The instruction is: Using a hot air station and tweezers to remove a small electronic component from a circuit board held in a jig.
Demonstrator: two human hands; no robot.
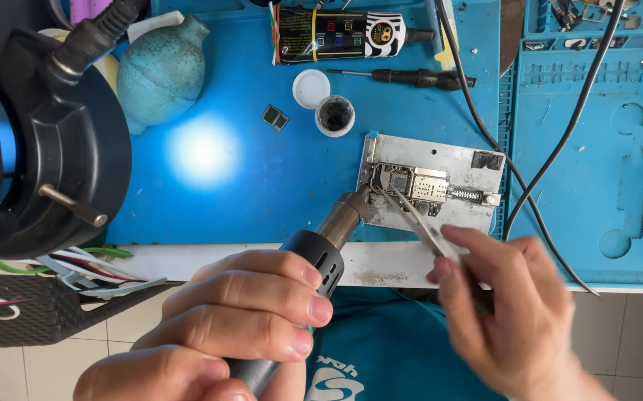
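Gripping a hot air gun (321, 249) in a closed fist, the left hand (239, 327) aims its nozzle at the circuit board (410, 186); the right hand (511, 308) pinches tweezers (418, 219) touching the board.

Around the metal holder plate (440, 160) sit one circuit board (414, 186) clamped on it, one screwdriver (403, 76) above, one small flux pot (335, 115) with one white lid (311, 88) upper left, and two black cables (551, 148) to its right.
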